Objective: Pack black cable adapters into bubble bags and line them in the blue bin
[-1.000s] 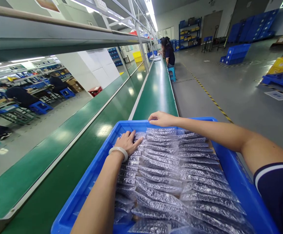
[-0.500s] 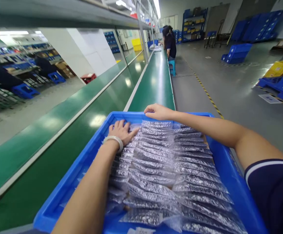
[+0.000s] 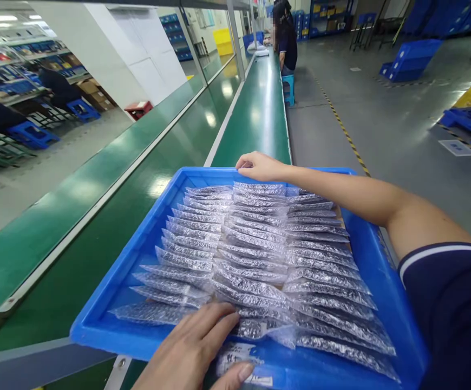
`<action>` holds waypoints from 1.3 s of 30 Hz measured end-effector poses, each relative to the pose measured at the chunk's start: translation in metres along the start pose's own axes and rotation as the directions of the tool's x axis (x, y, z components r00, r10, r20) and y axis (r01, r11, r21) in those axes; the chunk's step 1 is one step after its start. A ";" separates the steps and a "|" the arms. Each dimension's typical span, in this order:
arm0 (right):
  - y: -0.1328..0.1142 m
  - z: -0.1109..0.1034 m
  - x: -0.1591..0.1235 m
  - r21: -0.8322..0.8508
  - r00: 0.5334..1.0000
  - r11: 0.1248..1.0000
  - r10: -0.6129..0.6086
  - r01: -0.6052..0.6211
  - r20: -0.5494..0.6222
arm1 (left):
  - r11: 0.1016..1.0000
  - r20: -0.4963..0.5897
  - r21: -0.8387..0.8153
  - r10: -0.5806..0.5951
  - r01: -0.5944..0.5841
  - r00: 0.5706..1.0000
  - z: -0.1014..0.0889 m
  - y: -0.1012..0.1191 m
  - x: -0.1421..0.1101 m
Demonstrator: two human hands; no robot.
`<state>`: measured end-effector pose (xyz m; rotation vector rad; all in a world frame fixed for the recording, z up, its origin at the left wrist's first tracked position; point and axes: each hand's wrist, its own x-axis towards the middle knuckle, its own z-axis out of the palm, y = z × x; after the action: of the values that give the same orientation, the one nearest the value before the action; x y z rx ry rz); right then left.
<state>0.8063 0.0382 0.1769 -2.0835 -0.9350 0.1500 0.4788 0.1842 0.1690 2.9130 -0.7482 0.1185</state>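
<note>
Green bench (image 3: 252, 130), left to top centre | grey floor (image 3: 316, 141), right | right hand (image 3: 259, 166) grasps blue tray (image 3: 138, 244), centre | left hand (image 3: 193, 346), bottom: grip unclear

Industrial workshop, laid out like a factory's assembly or packing floor: a long, glossy green work line (image 3: 260, 114) runs deep into the room, where a person in a dark navy short-sleeved top (image 3: 287, 46) sits on a light-blue stool (image 3: 288, 89). In the foreground, a wide blue plastic tray (image 3: 113, 337) carries rows of clear bubble-wrap packets (image 3: 255, 244). At left, other people in dark clothing (image 3: 59, 89) sit at shelved workbenches (image 3: 18, 99) near brown cardboard boxes (image 3: 99, 97). Yellow-and-black striped tape (image 3: 343, 130) marks the grey floor (image 3: 316, 146), with blue plastic crates (image 3: 414, 59) standing beyond and blue metal racks (image 3: 328, 16) behind.
</note>
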 end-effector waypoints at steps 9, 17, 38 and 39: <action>0.000 -0.001 0.000 -0.003 1.000 1.000 0.010 -0.010 0.007 | 0.993 0.065 -0.013 -0.117 0.118 0.991 0.003 0.008 0.023; 0.000 0.000 0.000 0.001 1.000 1.000 0.001 -0.001 0.006 | 0.989 0.040 0.134 -0.066 0.060 0.997 0.003 0.010 0.047; 0.000 0.000 0.001 -0.033 1.000 0.999 0.024 -0.023 0.017 | 0.976 0.191 0.047 -0.220 0.215 0.957 0.013 -0.003 0.101; -0.001 0.000 0.001 -0.032 1.000 0.999 0.021 -0.020 0.017 | 0.976 0.171 0.070 -0.215 0.206 0.961 0.013 -0.003 0.100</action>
<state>0.8067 0.0391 0.1775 -2.1251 -0.9322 0.1655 0.5687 0.1377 0.1670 3.0596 -0.4571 -0.1476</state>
